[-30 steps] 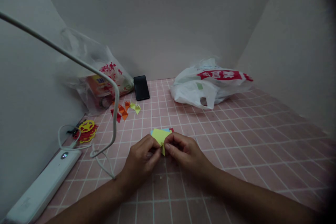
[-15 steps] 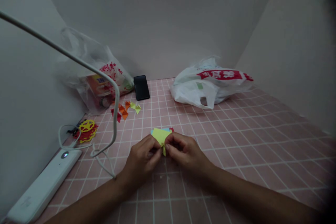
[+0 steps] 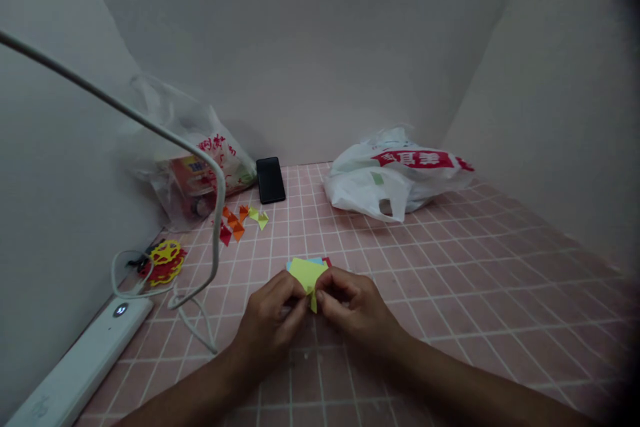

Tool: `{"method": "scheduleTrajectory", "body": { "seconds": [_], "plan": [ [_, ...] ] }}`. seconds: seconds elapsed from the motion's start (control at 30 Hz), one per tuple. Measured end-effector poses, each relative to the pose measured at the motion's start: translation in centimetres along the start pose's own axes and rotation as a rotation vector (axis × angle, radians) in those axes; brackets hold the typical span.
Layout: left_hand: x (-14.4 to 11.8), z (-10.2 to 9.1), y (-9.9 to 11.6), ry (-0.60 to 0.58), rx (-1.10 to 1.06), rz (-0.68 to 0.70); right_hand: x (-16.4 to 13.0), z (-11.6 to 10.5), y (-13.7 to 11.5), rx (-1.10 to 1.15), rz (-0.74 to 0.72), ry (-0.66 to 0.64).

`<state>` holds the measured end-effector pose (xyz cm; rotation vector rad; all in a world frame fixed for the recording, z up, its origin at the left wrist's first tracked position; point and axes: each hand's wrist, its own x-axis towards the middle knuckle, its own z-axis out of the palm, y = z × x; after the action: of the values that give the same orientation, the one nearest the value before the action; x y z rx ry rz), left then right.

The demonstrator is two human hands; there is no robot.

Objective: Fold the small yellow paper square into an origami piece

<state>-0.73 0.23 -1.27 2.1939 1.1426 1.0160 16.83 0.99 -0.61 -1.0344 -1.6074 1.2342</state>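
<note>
Between my hands is a small folded piece of yellow paper (image 3: 313, 300), pinched from both sides. My left hand (image 3: 274, 312) has thumb and forefinger closed at its left edge. From the other side, my right hand (image 3: 353, 303) grips it with thumb and fingertips, which partly hide the folds. Just behind the fingers lie flat sheets of coloured paper: a yellow sheet (image 3: 307, 272) on top, with a blue sheet (image 3: 316, 260) and a red corner (image 3: 327, 261) showing beneath.
Folded orange paper pieces (image 3: 234, 221), a red one (image 3: 225, 233) and yellow ones (image 3: 259, 217) lie back left, near a black phone (image 3: 271, 180). Plastic bags stand left (image 3: 220, 160) and right (image 3: 390, 177). A white cable (image 3: 217, 227) arches above a power bank (image 3: 95, 353) and yellow-red cut-outs (image 3: 167, 260).
The whole scene sits slightly lower in view, as the camera has tilted up a little. Both hands keep their pinch on the folded yellow paper, with barely any movement of the fingers.
</note>
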Motion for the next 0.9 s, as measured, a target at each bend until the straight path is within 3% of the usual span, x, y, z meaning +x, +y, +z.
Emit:
{"method": "scheduleTrajectory", "body": {
  "seconds": [0.63,0.9],
  "plan": [
    [0.14,-0.06,0.16,0.028,-0.045,0.003,-0.11,-0.15,0.04,-0.05,-0.033,0.043],
    [0.19,-0.16,0.49,0.037,-0.11,-0.093,-0.1,-0.12,-0.05,0.26,0.068,-0.065]
  ]
}}
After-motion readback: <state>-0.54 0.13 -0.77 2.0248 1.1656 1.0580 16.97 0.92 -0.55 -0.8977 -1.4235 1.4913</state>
